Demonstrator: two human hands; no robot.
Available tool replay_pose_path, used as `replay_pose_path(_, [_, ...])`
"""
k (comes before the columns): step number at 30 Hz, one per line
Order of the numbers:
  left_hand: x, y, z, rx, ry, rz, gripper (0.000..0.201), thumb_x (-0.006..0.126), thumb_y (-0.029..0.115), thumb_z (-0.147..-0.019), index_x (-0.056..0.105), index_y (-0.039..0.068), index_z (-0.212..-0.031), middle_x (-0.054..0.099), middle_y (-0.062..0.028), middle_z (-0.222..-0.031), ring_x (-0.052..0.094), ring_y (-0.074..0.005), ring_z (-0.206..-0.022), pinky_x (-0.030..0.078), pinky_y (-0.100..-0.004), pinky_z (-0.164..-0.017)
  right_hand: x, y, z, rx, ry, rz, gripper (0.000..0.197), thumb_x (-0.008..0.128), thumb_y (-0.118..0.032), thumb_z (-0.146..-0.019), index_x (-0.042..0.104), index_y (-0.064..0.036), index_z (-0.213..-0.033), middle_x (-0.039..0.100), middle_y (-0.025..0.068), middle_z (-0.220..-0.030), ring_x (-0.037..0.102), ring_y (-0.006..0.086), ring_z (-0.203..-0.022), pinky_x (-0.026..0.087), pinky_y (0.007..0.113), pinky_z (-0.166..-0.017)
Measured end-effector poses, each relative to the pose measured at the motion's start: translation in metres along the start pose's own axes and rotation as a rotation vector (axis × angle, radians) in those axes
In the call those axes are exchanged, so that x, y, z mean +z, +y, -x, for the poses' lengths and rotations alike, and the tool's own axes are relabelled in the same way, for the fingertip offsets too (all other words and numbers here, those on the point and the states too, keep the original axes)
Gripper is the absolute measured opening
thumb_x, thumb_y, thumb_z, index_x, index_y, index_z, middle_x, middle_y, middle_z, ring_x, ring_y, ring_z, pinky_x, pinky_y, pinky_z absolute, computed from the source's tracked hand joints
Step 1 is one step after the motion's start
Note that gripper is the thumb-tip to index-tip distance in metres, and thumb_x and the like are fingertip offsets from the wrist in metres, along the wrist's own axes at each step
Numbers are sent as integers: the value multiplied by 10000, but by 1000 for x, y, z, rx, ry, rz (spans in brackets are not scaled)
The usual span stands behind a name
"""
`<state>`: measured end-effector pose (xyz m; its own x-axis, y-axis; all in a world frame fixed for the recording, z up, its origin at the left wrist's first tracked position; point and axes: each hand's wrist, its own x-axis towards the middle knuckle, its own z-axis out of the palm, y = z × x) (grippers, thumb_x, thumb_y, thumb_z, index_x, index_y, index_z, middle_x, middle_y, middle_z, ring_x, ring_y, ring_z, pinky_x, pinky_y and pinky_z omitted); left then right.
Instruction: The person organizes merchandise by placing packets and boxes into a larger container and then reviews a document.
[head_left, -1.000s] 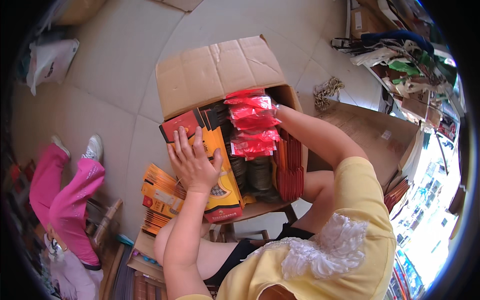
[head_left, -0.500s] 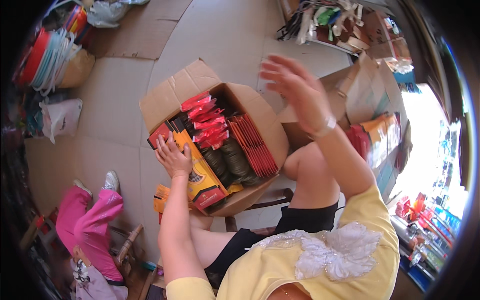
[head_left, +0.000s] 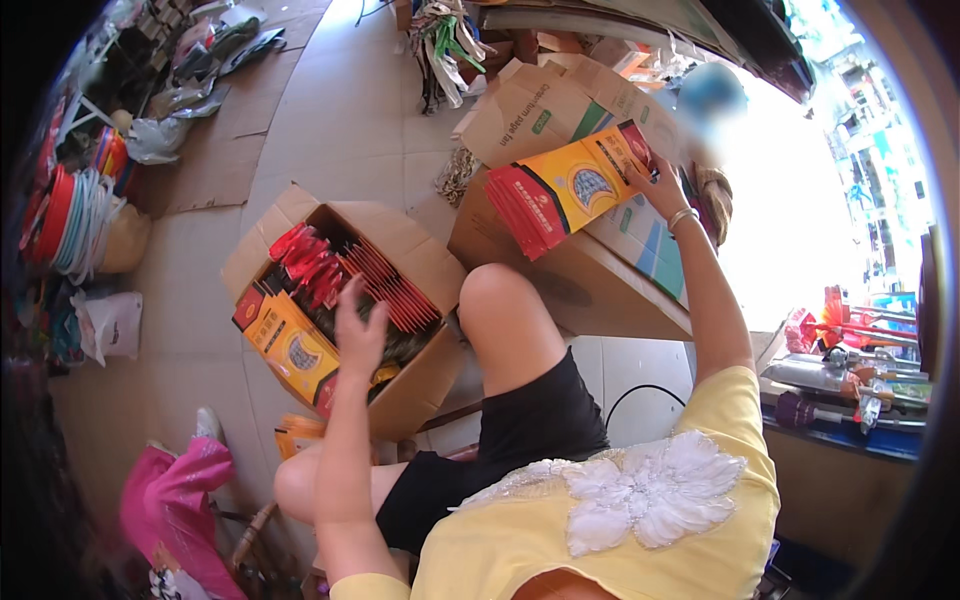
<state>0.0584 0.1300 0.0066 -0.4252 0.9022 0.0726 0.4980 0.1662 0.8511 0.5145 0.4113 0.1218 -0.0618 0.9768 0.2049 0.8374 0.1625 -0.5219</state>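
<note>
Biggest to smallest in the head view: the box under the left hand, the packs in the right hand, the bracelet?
1. Box
2. Packs in the right hand, perhaps nearer the camera, but clearly smaller-looking
3. Bracelet

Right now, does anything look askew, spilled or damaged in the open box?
Slightly askew: the red packets in the cardboard box overlap crookedly, beside a neat row of flat red packs. No spill or damage shows; the left hand hides part.

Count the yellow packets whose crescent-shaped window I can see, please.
2: one yellow packet in the open cardboard box on the left, one topping the stack held in the right hand. More may be hidden underneath.
</note>
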Motion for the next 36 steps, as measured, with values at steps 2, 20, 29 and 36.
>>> replay_pose_path(2, [33, 60, 12, -7, -102, 229, 594, 617, 162, -808, 370, 39, -1334, 500, -196, -1250, 478, -306, -1180, 378, -372, -972, 4, 27, -5, -7, -48, 115, 732, 712, -405, -749, 448, 29, -1276, 547, 174, -1162, 561, 229, -976, 449, 325, -862])
replay_pose_path(20, [81, 125, -20, -403, -182, 1418, 660, 595, 117, -808, 243, 118, -1366, 509, -108, -1189, 600, -227, -975, 550, -395, -748, -33, -56, 90, 596, -502, -1312, 511, 594, -230, -839, 435, -89, -1303, 573, 91, -1144, 576, 239, -1014, 487, 407, -841])
replay_pose_path(29, [44, 6, -103, -326, 338, 1281, 654, 582, 247, -869, 206, 65, -1371, 462, -120, -1248, 483, -211, -1123, 419, -373, -917, 113, -227, 104, -34, -282, -1154, 441, 558, -16, -811, 433, -17, -1235, 542, 67, -1132, 521, 170, -1017, 428, 308, -885])
replay_pose_path(36, [50, -104, -151, -256, 406, 573, 627, 553, 390, -892, 384, -40, -1316, 427, -241, -1312, 389, -334, -1253, 307, -380, -1039, 205, -245, 122, -272, -361, -678, 848, 678, -37, -712, 181, 3, -1399, 491, 156, -1205, 511, 236, -1090, 413, 348, -927])
